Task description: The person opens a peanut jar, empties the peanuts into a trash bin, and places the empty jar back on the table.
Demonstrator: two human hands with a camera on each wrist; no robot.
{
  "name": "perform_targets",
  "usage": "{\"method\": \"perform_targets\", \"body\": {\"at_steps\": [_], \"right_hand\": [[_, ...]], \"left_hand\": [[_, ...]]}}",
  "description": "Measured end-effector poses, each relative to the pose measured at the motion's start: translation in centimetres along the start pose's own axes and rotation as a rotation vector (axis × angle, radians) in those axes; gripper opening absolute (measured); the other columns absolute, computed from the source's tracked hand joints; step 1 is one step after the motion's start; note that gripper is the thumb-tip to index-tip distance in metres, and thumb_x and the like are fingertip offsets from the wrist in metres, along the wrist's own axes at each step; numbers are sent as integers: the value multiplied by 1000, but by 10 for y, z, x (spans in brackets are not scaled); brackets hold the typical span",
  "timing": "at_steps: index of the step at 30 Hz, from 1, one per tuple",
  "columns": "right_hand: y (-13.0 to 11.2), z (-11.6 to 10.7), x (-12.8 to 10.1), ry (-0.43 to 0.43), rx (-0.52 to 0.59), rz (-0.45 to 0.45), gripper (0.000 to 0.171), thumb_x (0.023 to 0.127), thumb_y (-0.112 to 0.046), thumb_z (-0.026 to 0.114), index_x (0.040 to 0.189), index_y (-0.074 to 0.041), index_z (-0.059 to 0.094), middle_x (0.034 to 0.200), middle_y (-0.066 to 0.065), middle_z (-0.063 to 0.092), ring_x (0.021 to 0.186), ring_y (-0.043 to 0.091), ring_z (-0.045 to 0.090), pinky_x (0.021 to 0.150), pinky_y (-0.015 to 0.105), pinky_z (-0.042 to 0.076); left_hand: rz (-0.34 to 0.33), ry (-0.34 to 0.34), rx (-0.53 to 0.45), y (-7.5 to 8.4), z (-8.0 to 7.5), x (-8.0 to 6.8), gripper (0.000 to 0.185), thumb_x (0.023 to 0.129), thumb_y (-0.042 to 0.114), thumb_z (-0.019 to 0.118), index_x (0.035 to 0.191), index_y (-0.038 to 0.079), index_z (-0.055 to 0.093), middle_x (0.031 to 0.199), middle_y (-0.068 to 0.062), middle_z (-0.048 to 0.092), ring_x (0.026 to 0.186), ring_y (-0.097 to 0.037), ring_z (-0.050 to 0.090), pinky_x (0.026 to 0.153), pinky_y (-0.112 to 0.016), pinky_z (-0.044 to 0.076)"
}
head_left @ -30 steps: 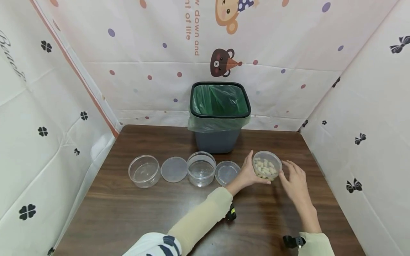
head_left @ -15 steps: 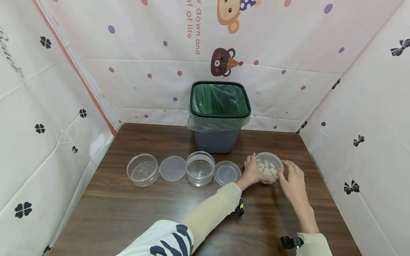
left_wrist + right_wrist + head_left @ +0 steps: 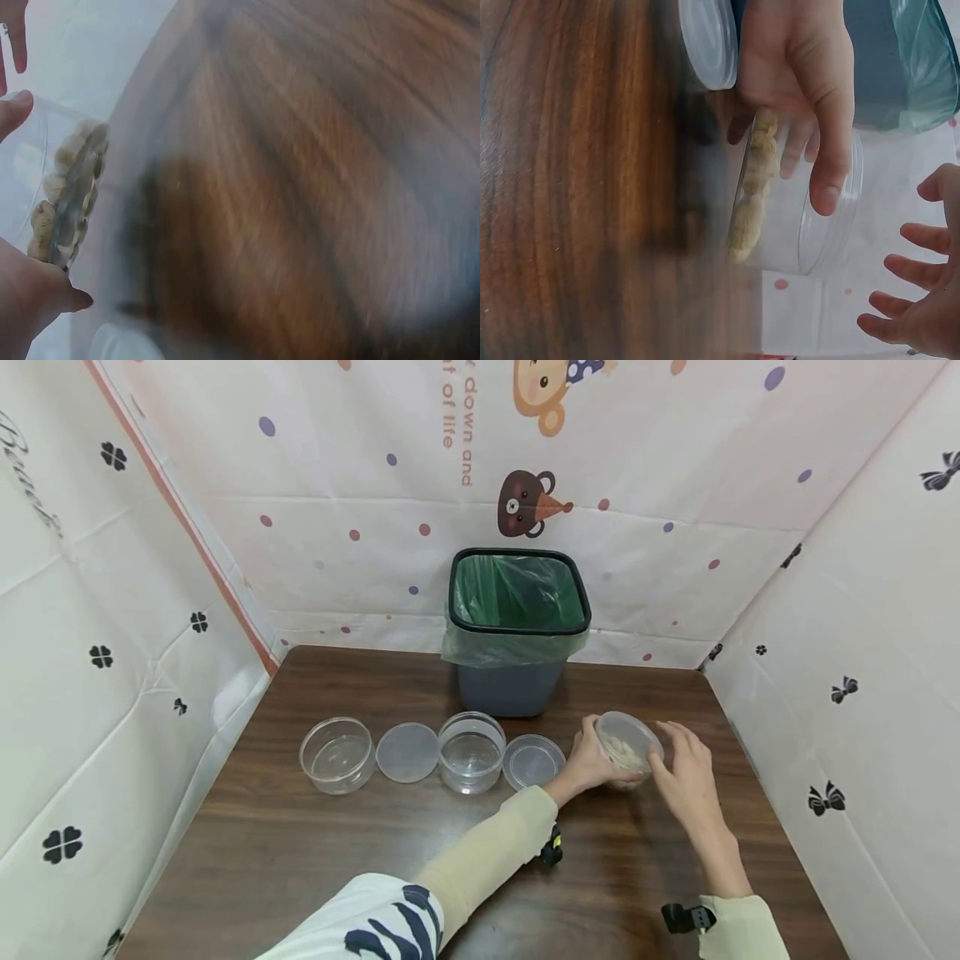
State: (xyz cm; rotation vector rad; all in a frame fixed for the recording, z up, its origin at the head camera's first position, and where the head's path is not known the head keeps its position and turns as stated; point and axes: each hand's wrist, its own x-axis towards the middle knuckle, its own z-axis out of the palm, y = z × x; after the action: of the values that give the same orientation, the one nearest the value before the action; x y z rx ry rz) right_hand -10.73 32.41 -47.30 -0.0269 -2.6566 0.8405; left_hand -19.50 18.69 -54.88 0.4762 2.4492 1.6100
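Observation:
My left hand (image 3: 592,762) grips a clear round plastic tub (image 3: 628,733) from its left side, with the thumb over the upper rim in the right wrist view. Peanuts in their shells (image 3: 756,176) lie in a layer at the tub's bottom, blurred in the head view. On the other side, my right hand (image 3: 686,777) is held with its fingers spread, the thumb close by the rim. In the right wrist view these fingers (image 3: 919,274) stand apart from the tub wall.
To the left on the wooden table (image 3: 337,852) stand a clear tub (image 3: 337,760), a flat lid (image 3: 407,752), another clear tub (image 3: 471,756) and a second lid (image 3: 533,762), in a row. Behind them is a grey bin (image 3: 510,685) with a green liner, against the patterned cloth wall.
My left hand has shifted slightly right with the tub since a second ago. The tub now leans more, and the peanuts inside look smeared. My right fingers have spread a little at the rim.

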Motion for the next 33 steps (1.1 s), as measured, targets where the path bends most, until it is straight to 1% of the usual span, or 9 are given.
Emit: {"method": "perform_targets", "body": {"at_steps": [3,7,14,16,20,23,26,29,33], "right_hand": [[-6,-1,1,-21,12,-12,49,103,-22,54,144,5,47,149,33,40,135,58,32,106,71,30],[-19,-1,8,-39,35,-38,53,102,-26,58,145,3,47,151,31,39,135,59,31,104,73,30],[-54,-3,20,-140,75,-63,67,100,-34,63,153,-2,38,153,32,32,136,59,28,102,74,29],[-65,-4,23,-190,75,-47,75,99,-38,64,158,-6,31,156,33,27,138,61,25,102,77,28],[-84,-6,34,-285,66,-36,90,96,-45,66,163,-9,17,160,34,18,141,62,23,103,80,26],[-95,-3,43,-345,96,-71,98,94,-45,70,164,-9,12,162,31,18,143,56,25,105,77,29],[-103,6,49,-398,152,-145,104,89,-41,77,164,-10,12,163,27,21,145,50,27,107,72,33],[-112,19,52,-445,209,-218,107,85,-37,83,163,-12,15,162,25,24,144,46,30,106,68,38],[-124,29,50,-488,238,-244,109,82,-36,85,164,-18,16,156,27,25,137,46,37,100,66,45]], "left_hand": [[57,13,94,3,-11,-2,116,61,40,97,151,14,28,141,-7,43,127,-22,44,100,-32,48],[138,14,186,13,-34,-3,123,62,38,97,156,10,23,152,-9,37,136,-26,38,106,-34,46],[310,65,318,33,-73,-20,128,58,44,98,154,4,24,152,-12,36,139,-26,37,113,-35,39],[356,79,337,36,-85,-26,130,57,43,99,155,2,24,155,-14,34,143,-27,34,117,-38,36],[385,96,322,39,-105,-37,132,58,39,100,157,3,21,162,-13,27,151,-30,24,119,-42,34],[435,152,381,37,-118,-44,132,56,40,100,156,1,23,160,-14,31,150,-31,27,120,-41,33],[494,255,481,34,-132,-55,128,54,41,100,151,-3,30,154,-18,39,145,-34,34,119,-41,34],[509,336,562,30,-146,-68,122,57,43,98,149,-4,33,150,-21,42,142,-36,38,117,-42,37],[535,367,641,27,-162,-83,113,66,44,92,149,-5,33,150,-22,42,141,-37,39,116,-45,39]]}}
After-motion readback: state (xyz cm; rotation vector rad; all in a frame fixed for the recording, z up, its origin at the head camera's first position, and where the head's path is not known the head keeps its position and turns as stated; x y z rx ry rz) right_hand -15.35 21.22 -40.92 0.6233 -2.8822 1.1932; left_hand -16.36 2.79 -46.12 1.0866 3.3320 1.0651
